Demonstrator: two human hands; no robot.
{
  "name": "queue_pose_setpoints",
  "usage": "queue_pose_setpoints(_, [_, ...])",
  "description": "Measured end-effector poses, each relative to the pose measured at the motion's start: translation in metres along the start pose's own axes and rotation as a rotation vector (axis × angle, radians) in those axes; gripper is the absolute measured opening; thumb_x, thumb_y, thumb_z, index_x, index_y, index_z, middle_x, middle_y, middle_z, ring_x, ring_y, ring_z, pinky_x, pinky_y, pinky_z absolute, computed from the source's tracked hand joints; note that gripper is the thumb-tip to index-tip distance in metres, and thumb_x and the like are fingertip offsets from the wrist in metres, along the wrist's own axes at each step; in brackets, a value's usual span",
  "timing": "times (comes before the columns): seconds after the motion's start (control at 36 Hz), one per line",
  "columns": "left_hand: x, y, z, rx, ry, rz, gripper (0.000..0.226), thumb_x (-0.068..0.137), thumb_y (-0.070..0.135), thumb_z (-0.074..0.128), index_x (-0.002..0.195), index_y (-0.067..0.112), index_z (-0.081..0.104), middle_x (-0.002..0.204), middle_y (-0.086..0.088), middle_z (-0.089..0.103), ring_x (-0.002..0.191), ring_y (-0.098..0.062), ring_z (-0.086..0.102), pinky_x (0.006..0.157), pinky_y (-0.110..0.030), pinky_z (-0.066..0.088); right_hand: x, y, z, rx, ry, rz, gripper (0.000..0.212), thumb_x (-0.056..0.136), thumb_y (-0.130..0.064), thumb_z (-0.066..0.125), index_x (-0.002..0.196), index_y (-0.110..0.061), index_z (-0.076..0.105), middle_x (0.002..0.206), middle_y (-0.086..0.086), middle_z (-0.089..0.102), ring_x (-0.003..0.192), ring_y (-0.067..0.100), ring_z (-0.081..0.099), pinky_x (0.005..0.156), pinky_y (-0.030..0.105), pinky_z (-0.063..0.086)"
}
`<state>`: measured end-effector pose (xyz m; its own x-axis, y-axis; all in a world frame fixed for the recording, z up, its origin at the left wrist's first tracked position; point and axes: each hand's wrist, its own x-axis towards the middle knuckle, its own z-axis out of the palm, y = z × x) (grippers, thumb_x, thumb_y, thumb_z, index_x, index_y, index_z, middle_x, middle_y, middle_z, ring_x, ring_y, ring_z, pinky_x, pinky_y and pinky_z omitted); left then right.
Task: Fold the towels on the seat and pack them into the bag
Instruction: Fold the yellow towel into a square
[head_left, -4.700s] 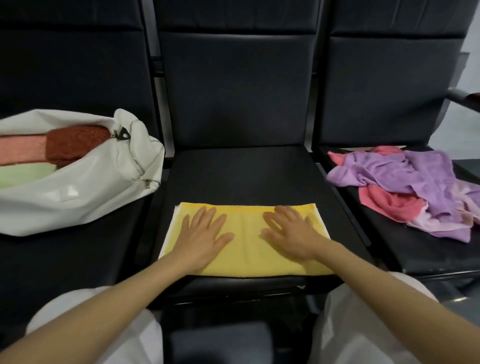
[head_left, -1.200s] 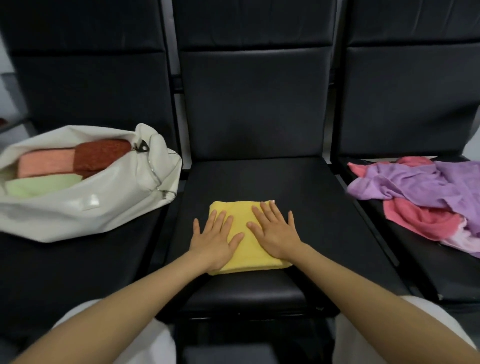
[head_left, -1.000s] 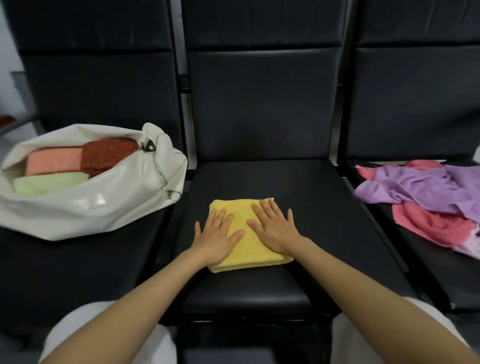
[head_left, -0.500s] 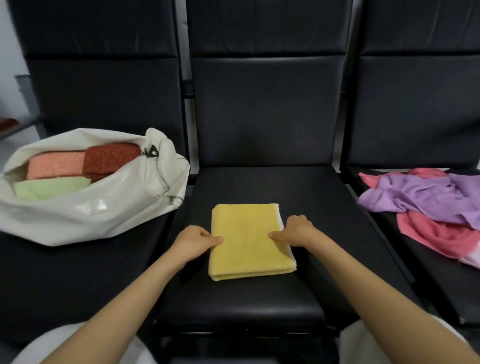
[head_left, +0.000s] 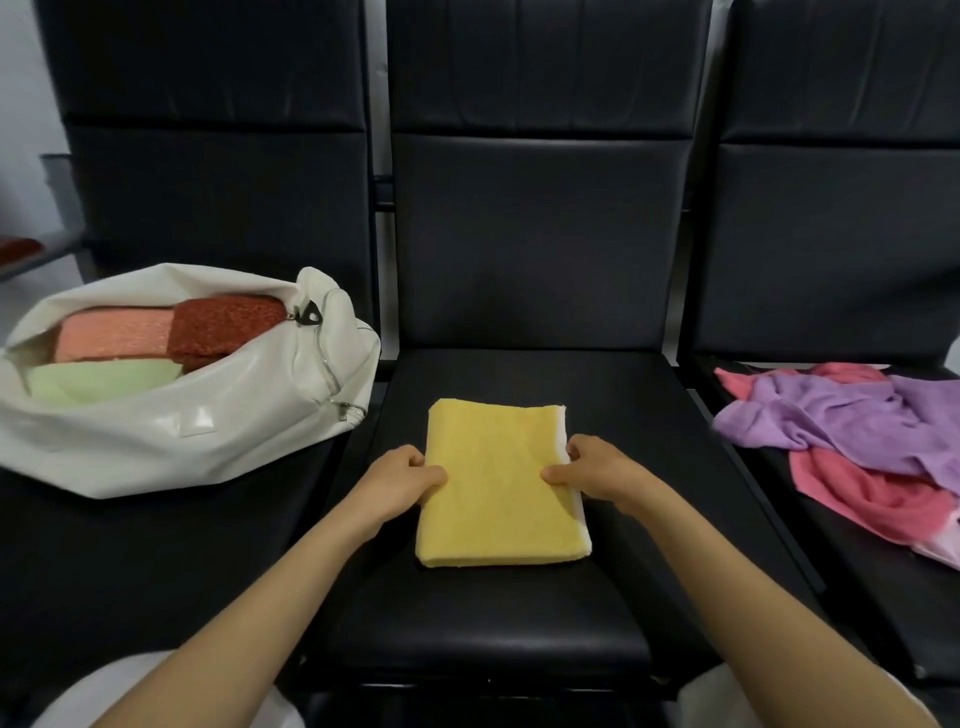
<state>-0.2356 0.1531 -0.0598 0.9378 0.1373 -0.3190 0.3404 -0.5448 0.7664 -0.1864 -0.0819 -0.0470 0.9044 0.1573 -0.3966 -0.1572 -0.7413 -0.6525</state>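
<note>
Folded yellow terry towel: soft, light, floppy. Left hand and right hand pinch its side edges, fingers probably tucked underneath.

One wide-angle view from the person's head, facing forward and down, close over the middle seat, its backrest straight ahead, frame reaching slightly past both sides.

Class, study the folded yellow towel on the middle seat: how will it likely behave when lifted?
The yellow towel is layered soft cloth, so it will probably sag and may unfold if lifted by one edge. The left hand and right hand grip opposite sides, which should hold the layers together. It looks light; its nubby surface likely won't slip.
</note>
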Motion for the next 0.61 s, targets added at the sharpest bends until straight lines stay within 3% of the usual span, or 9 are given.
queue_pose_setpoints(0.11, [-0.003,0.005,-0.007,-0.197,0.064,0.056,0.034,0.088,0.026,0.066,0.113,0.019,0.045,0.103,-0.005,0.061,0.094,-0.018,0.061,0.071,-0.026,0.046,-0.002,0.0,-0.009,0.203,0.071,-0.054,0.033,0.089,-0.029,0.067,0.11,-0.016,0.046,0.098,-0.003,0.056,0.086,0.009,0.055,0.065,0.024,0.043])
queue_pose_setpoints(0.19, [-0.005,0.008,-0.015,-0.393,0.057,0.166,0.045,0.091,0.022,0.063,0.127,0.034,0.038,0.102,-0.009,0.066,0.1,-0.021,0.063,0.087,-0.034,0.049,-0.007,-0.004,-0.015,0.47,0.088,-0.185,0.048,0.092,-0.025,0.063,0.129,-0.026,0.033,0.104,0.005,0.062,0.091,0.013,0.062,0.066,0.022,0.045])
queue_pose_setpoints(0.28, [-0.009,0.012,-0.023,-0.44,-0.022,0.279,0.054,0.095,0.021,0.058,0.138,0.045,0.036,0.11,-0.006,0.066,0.105,-0.015,0.063,0.094,-0.034,0.047,-0.012,-0.008,-0.018,0.531,0.09,-0.296,0.039,0.098,-0.024,0.053,0.13,-0.037,0.035,0.111,0.009,0.059,0.095,0.016,0.062,0.068,0.023,0.048])
queue_pose_setpoints(0.39, [-0.014,0.015,-0.025,-0.466,-0.086,0.349,0.04,0.099,0.015,0.049,0.13,0.04,0.054,0.126,0.007,0.056,0.114,-0.007,0.056,0.084,-0.022,0.05,-0.015,-0.011,-0.017,0.49,0.12,-0.394,0.02,0.102,-0.025,0.042,0.117,-0.031,0.054,0.118,-0.006,0.049,0.105,0.015,0.052,0.08,0.028,0.048])
queue_pose_setpoints(0.5, [-0.015,0.014,-0.025,-0.456,-0.081,0.369,0.034,0.099,0.015,0.049,0.122,0.036,0.063,0.129,0.012,0.053,0.114,-0.002,0.052,0.083,-0.02,0.048,-0.019,-0.011,-0.02,0.483,0.084,-0.459,0.019,0.099,-0.024,0.049,0.115,-0.027,0.059,0.115,-0.011,0.05,0.102,0.01,0.053,0.075,0.021,0.046])
queue_pose_setpoints(0.61, [-0.015,0.012,-0.027,-0.45,-0.112,0.416,0.05,0.089,0.007,0.063,0.127,0.04,0.058,0.133,0.012,0.049,0.121,-0.01,0.05,0.099,-0.031,0.048,-0.021,-0.007,-0.027,0.434,-0.003,-0.491,0.052,0.08,-0.017,0.075,0.124,-0.036,0.052,0.122,-0.013,0.046,0.108,0.011,0.053,0.074,0.023,0.053])
